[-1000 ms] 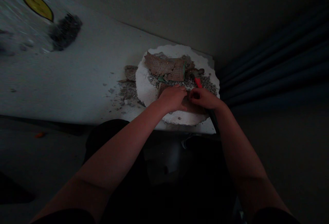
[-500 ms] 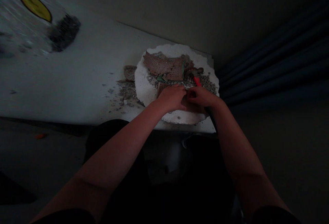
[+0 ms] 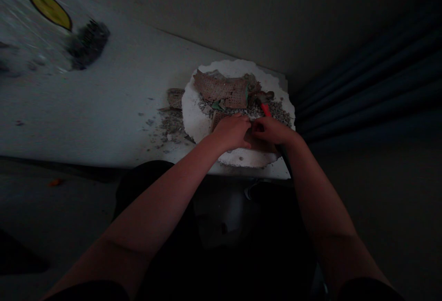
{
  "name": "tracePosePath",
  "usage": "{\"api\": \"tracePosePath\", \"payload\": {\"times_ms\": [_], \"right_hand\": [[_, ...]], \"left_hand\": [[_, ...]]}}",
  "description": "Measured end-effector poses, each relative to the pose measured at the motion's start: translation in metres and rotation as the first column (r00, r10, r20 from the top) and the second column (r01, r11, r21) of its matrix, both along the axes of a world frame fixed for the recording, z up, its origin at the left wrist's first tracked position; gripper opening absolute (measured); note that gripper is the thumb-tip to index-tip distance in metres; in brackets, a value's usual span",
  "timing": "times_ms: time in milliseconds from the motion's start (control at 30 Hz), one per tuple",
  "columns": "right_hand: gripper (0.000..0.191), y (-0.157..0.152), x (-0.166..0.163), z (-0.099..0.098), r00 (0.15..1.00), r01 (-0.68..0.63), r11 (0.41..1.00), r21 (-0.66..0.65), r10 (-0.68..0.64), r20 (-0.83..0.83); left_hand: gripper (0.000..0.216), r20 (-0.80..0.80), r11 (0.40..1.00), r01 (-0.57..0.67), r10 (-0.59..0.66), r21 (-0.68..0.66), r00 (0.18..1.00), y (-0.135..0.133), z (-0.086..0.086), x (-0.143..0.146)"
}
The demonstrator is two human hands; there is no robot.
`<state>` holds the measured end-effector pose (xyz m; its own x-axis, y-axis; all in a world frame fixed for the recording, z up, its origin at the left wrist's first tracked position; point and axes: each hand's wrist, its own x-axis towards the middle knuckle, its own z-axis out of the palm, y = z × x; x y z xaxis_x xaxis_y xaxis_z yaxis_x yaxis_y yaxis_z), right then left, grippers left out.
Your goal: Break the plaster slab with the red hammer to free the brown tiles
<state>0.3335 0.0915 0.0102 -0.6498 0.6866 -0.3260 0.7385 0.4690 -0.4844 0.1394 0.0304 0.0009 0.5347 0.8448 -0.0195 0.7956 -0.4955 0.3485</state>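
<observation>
- I see the brown board (image 3: 262,145) lying on the white slab (image 3: 191,118), beneath both hands.
- The left hand (image 3: 230,131) spans it, thumb apart; I can't tell if those fingers grip.
- The right hand (image 3: 274,130) curls narrow, slightly nearer the left than a second ago; its hold is unclear.
- Beyond: perforated piece (image 3: 224,91), gravel (image 3: 279,109), desk (image 3: 120,103).

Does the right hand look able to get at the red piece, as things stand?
Probably yes: the red piece shows right beside the right hand, and nothing visible stands between them.
</observation>
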Motion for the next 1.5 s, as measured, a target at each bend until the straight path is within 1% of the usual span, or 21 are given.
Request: {"api": "tracePosePath", "payload": {"times_ms": [67, 233, 367, 633, 867, 933, 1033, 1133, 1300, 1500], "right_hand": [[0.0, -0.001, 0.0, 0.0, 1.0, -0.008, 1.0, 0.011, 0.008, 0.016], [0.01, -0.004, -0.002, 0.001, 0.998, -0.025, 0.999, 0.04, 0.022, 0.06], [0.013, -0.005, -0.003, 0.003, 0.996, -0.039, 0.998, 0.044, 0.035, 0.078], [0.006, -0.007, -0.002, 0.001, 0.998, -0.034, 0.997, 0.075, 0.031, 0.047], [0.004, -0.007, -0.001, -0.001, 1.0, -0.019, 0.999, 0.044, 0.018, 0.013], [0.006, -0.01, 0.0, -0.001, 1.0, 0.005, 0.997, 0.081, -0.004, -0.01], [0.01, -0.019, 0.003, -0.002, 0.999, 0.012, 0.98, 0.199, -0.001, -0.054], [0.009, -0.029, 0.005, -0.004, 0.999, 0.005, 0.955, 0.297, 0.012, -0.053], [0.013, -0.038, 0.006, -0.009, 1.0, 0.007, 0.933, 0.359, -0.008, 0.002], [0.013, -0.035, 0.006, -0.01, 0.997, -0.072, 0.917, 0.392, 0.078, -0.001]], "left_hand": [[0.044, -0.002, 1.0, 0.002, -0.002, -0.002, 1.0, 0.0, 0.0, 0.0], [0.045, -0.008, 1.0, 0.004, -0.004, -0.003, 1.0, 0.001, -0.002, 0.001], [0.043, -0.012, 1.0, 0.002, -0.002, 0.014, 1.0, 0.001, -0.001, 0.001], [0.043, -0.009, 1.0, -0.006, 0.007, 0.015, 1.0, 0.001, 0.0, 0.001], [0.045, -0.009, 1.0, -0.004, 0.004, 0.006, 1.0, 0.001, 0.0, 0.0], [0.045, -0.018, 1.0, 0.0, 0.0, -0.001, 1.0, 0.001, 0.001, 0.0], [0.044, -0.028, 1.0, -0.003, 0.002, -0.012, 1.0, 0.0, 0.004, 0.001], [0.044, -0.026, 1.0, -0.008, 0.007, -0.017, 1.0, -0.001, 0.004, 0.001], [0.043, -0.013, 1.0, -0.011, 0.011, 0.004, 1.0, 0.0, -0.001, 0.002], [0.046, -0.027, 1.0, -0.006, 0.006, -0.007, 1.0, 0.0, -0.001, 0.001]]}}
